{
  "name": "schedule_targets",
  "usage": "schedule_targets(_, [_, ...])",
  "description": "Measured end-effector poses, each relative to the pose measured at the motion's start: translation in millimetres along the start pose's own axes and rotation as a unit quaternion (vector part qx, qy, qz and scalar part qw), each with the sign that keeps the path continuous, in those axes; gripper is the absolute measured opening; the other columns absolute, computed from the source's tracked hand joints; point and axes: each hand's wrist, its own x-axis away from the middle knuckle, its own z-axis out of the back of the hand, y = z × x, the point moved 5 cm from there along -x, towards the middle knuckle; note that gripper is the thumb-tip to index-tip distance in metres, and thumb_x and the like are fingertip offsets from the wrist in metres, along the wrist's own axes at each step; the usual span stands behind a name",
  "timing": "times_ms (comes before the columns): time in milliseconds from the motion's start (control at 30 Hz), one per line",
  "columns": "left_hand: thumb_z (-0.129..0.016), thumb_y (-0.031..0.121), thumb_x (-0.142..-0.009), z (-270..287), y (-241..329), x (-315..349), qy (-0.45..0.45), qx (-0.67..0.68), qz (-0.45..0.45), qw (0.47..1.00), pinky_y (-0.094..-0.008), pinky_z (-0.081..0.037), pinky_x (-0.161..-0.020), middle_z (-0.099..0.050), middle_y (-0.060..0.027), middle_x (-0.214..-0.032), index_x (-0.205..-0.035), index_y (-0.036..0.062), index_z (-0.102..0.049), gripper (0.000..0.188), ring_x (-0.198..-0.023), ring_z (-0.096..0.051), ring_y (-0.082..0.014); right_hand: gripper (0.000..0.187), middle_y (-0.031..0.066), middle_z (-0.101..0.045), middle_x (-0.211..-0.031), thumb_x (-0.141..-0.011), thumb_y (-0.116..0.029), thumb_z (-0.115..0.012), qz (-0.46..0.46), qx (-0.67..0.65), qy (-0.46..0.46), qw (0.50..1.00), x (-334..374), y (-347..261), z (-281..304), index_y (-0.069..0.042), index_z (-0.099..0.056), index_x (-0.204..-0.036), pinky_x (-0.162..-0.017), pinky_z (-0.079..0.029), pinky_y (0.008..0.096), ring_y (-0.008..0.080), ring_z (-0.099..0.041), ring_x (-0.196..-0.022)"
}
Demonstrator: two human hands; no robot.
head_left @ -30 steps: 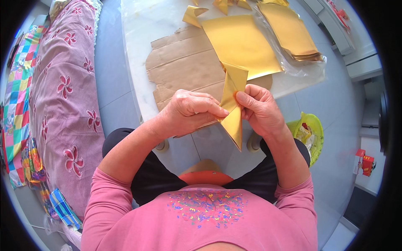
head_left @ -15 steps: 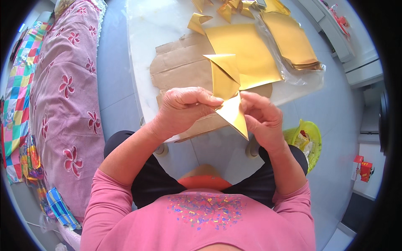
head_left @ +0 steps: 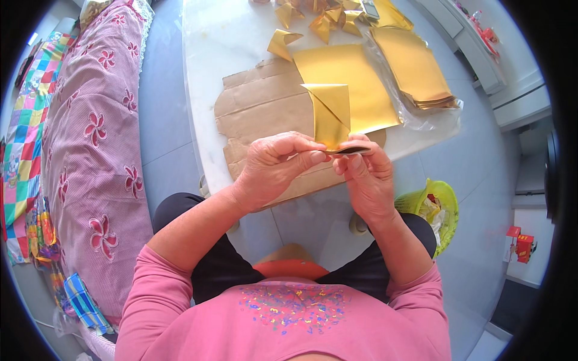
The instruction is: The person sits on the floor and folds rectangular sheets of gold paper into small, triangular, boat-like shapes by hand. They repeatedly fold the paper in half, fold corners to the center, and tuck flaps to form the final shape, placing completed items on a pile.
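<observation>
A folded sheet of gold paper (head_left: 332,114) is held up above the table's near edge. It has a diagonal crease line, and its lower part is bent toward me, with a dark gap at the fold. My left hand (head_left: 274,159) pinches the lower left of the fold between thumb and fingers. My right hand (head_left: 370,177) grips the lower right edge, its fingers curled around it. Under the paper lies a flattened piece of brown cardboard (head_left: 259,102). Just beyond is a flat gold sheet (head_left: 373,78).
On the white table (head_left: 208,36), a stack of gold paper (head_left: 415,66) lies in clear plastic. Several folded gold pieces (head_left: 328,21) sit at the far side. A green basket (head_left: 445,210) stands on the floor at right. A pink flowered cover (head_left: 96,156) drapes the left side.
The lower flap, which pointed down to the right, is now folded in and seen nearly edge-on. My right hand has shifted left and slightly down, closer to my left hand.
</observation>
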Motion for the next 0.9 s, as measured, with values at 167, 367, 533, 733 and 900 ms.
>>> schedule_targets(167, [-0.065,-0.003,-0.090,-4,-4,0,-0.001,-0.046,0.015,0.999,-0.0274,-0.053,-0.085,-0.069,-0.0082,-0.103,-0.101,-0.0008,-0.069,0.011,-0.094,-0.066,-0.0151,0.011,0.0075,-0.053,-0.126,-0.100,-0.014,-0.057,-0.039,-0.141,0.017,0.989,2,14,5,-0.005,-0.064,-0.101,-0.082,-0.046,0.0277,0.0116,-0.055,-0.094])
schedule_targets(367, [-0.067,-0.002,-0.089,-3,-6,0,0.007,-0.071,0.002,0.997,-0.0259,-0.052,-0.084,-0.069,-0.0071,-0.100,-0.099,0.0004,-0.070,0.011,-0.092,-0.063,-0.0123,0.013,0.0071,-0.050,-0.132,-0.101,-0.014,-0.053,-0.085,-0.192,0.048,0.977,0,13,1,-0.006,-0.063,-0.097,-0.083,-0.045,0.0265,0.0116,-0.053,-0.101])
schedule_targets(533, [-0.069,-0.002,-0.088,-6,0,-2,-0.011,-0.117,-0.015,0.993,-0.0254,-0.052,-0.082,-0.070,-0.0072,-0.098,-0.099,0.0018,-0.071,0.012,-0.091,-0.064,-0.0123,0.013,0.0066,-0.050,-0.131,-0.100,-0.010,-0.053,-0.076,-0.156,0.030,0.984,0,14,7,-0.006,-0.063,-0.095,-0.082,-0.045,0.0263,0.0114,-0.053,-0.102])
schedule_targets(733, [-0.073,0.004,-0.085,-7,-1,0,-0.002,-0.142,-0.054,0.988,-0.0265,-0.053,-0.078,-0.072,-0.0093,-0.097,-0.097,0.0025,-0.070,0.012,-0.086,-0.067,-0.0155,0.009,0.0025,-0.063,-0.102,-0.098,-0.011,-0.059,-0.100,-0.160,0.082,0.979,2,18,9,-0.005,-0.063,-0.093,-0.078,-0.046,0.0243,0.0095,-0.057,-0.086])
schedule_targets(900, [-0.071,0.004,-0.088,-9,-4,1,0.024,-0.111,-0.047,0.992,-0.0254,-0.052,-0.079,-0.070,-0.0088,-0.098,-0.096,0.0003,-0.068,0.010,-0.087,-0.066,-0.0131,0.014,0.0022,-0.064,-0.090,-0.098,-0.017,-0.062,-0.086,-0.077,0.125,0.985,5,18,10,-0.005,-0.061,-0.091,-0.070,-0.046,0.0221,0.0088,-0.056,-0.076])
